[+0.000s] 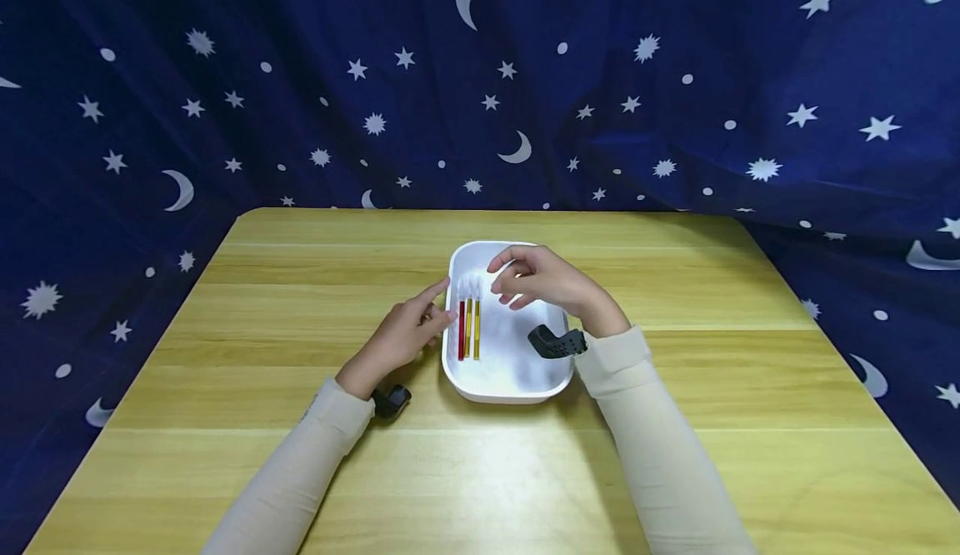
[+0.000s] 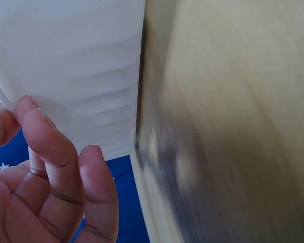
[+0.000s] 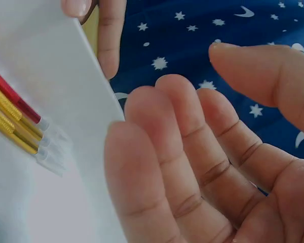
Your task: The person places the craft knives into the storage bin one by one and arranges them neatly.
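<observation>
Three slim craft knives lie side by side along the left of a white plastic tray (image 1: 517, 376): a red one (image 1: 461, 330) and two gold ones (image 1: 476, 330), with textured grips and clear caps (image 3: 53, 152) towards the far end. My left hand (image 1: 405, 330) holds the tray's left rim, thumb over the edge and fingers (image 2: 53, 136) against the outer wall (image 2: 91, 66). Above the tray, right of the knives, hovers my right hand (image 1: 547, 278), its fingers loosely bent and its thumb spread away, nothing between them.
The tray stands on a wood-grain table (image 1: 300, 305), near its middle. Behind the table hangs a dark blue curtain (image 1: 420, 88) with white stars and moons. Each wrist wears a black camera mount, the right one (image 1: 555, 342) over the tray.
</observation>
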Motion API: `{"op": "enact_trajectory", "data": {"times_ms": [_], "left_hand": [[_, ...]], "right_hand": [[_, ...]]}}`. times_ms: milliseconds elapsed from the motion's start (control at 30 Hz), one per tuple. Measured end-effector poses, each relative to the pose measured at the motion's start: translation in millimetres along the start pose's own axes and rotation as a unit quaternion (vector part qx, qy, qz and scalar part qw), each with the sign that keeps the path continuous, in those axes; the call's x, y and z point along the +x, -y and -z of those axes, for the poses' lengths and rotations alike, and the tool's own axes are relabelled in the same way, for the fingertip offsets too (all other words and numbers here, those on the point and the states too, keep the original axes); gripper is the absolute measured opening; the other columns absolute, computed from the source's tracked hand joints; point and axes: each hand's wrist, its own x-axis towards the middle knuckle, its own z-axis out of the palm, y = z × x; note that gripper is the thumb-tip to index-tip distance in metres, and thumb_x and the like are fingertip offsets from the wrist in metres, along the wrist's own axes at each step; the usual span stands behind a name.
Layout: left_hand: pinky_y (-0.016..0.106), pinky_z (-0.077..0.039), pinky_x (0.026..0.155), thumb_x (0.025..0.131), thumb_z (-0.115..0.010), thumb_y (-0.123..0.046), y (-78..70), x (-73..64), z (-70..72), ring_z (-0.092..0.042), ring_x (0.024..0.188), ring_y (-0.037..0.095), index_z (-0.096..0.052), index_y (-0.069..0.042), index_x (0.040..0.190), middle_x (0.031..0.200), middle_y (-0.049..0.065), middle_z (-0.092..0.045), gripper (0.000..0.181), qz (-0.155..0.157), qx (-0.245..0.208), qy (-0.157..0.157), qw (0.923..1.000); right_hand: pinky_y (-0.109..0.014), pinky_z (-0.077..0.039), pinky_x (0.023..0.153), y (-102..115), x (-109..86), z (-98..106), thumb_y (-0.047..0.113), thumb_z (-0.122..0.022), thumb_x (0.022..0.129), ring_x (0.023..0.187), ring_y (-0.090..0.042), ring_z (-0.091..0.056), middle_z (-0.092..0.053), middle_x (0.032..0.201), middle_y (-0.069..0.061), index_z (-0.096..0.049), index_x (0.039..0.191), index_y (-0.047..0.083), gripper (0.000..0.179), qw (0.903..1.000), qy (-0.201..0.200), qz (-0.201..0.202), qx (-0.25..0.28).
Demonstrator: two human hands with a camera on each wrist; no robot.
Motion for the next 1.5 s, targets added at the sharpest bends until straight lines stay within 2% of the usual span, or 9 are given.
{"op": "enact_trajectory", "data": {"times_ms": [200, 400, 567, 667, 867, 967, 1200, 1500], "left_hand": [[0.03, -0.047, 0.056, 0.113, -0.061, -0.026, 0.4, -1.9, -0.5, -0.06, 0.074, 0.024, -0.034, -0.009, 0.171, 0.093, 0.007, -0.067, 0.066, -0.006, -0.003, 0.001, 1.0], [0.029, -0.046, 0.054, 0.113, -0.061, -0.026, -0.8, -2.4, -0.4, -0.057, 0.071, 0.023, -0.033, -0.011, 0.171, 0.091, 0.007, -0.065, 0.066, -0.004, -0.005, 0.0, 1.0], [0.029, -0.045, 0.054, 0.113, -0.061, -0.027, -0.6, -2.7, -0.5, -0.055, 0.069, 0.022, -0.033, -0.012, 0.171, 0.092, 0.008, -0.064, 0.066, 0.0, -0.005, 0.001, 1.0], [0.028, -0.045, 0.055, 0.113, -0.061, -0.027, 0.8, -2.9, -0.2, -0.056, 0.069, 0.023, -0.033, -0.012, 0.171, 0.091, 0.008, -0.064, 0.066, -0.003, -0.003, 0.0, 1.0], [0.029, -0.047, 0.056, 0.113, -0.061, -0.025, 0.7, -1.9, -1.1, -0.059, 0.073, 0.023, -0.033, -0.01, 0.171, 0.09, 0.007, -0.065, 0.065, -0.008, 0.002, -0.002, 1.0], [0.029, -0.047, 0.057, 0.113, -0.061, -0.024, 0.8, -1.8, -1.3, -0.059, 0.073, 0.022, -0.033, -0.009, 0.171, 0.089, 0.007, -0.065, 0.065, -0.009, 0.005, -0.005, 0.9999], [0.028, -0.045, 0.055, 0.113, -0.062, -0.023, -0.2, -3.2, -2.8, -0.057, 0.072, 0.023, -0.033, -0.011, 0.171, 0.082, 0.005, -0.061, 0.066, 0.004, 0.003, -0.004, 1.0], [0.029, -0.047, 0.056, 0.113, -0.062, -0.024, 0.0, -2.2, -3.0, -0.059, 0.072, 0.02, -0.034, -0.011, 0.171, 0.08, 0.006, -0.061, 0.066, -0.002, 0.006, -0.003, 1.0]], "right_hand": [[-0.041, -0.065, 0.083, 1, -14.4, 2, 0.003, -0.062, 0.104, 0.092, -0.025, -0.073, -0.074, 0.101, -0.011, -0.062, 0.128, -0.009, 0.027, 0.9987, -0.026, 0.042, 0.011], [-0.033, -0.064, 0.08, 3, -29.8, 7, 0.001, -0.062, 0.105, 0.087, -0.021, -0.073, -0.074, 0.097, -0.008, -0.063, 0.122, -0.012, 0.022, 0.9926, -0.063, 0.099, 0.033], [-0.03, -0.063, 0.078, 4, -42.7, 12, -0.003, -0.06, 0.105, 0.084, -0.019, -0.073, -0.073, 0.095, -0.01, -0.062, 0.12, -0.016, 0.019, 0.9885, -0.08, 0.124, 0.032], [-0.03, -0.063, 0.077, 4, -49.7, 15, -0.004, -0.062, 0.105, 0.084, -0.019, -0.073, -0.073, 0.093, -0.008, -0.062, 0.119, -0.016, 0.019, 0.9872, -0.09, 0.13, 0.02], [-0.028, -0.063, 0.077, 1, -65.3, 24, -0.007, -0.062, 0.104, 0.084, -0.021, -0.074, -0.072, 0.095, -0.018, -0.063, 0.118, -0.017, 0.017, 0.9833, -0.116, 0.14, -0.002], [-0.028, -0.062, 0.077, -3, -71.0, 30, -0.006, -0.063, 0.105, 0.083, -0.018, -0.073, -0.073, 0.095, -0.016, -0.062, 0.118, -0.017, 0.017, 0.9814, -0.128, 0.142, -0.012], [-0.027, -0.062, 0.078, -19, -79.3, 44, -0.002, -0.062, 0.107, 0.085, -0.015, -0.072, -0.074, 0.094, 0.0, -0.062, 0.119, -0.015, 0.017, 0.9804, -0.143, 0.135, -0.012], [-0.028, -0.063, 0.079, -33, -88.6, 60, 0.002, -0.058, 0.11, 0.088, -0.019, -0.073, -0.073, 0.1, -0.007, -0.059, 0.124, -0.016, 0.023, 0.9831, -0.145, 0.11, -0.019]]}}
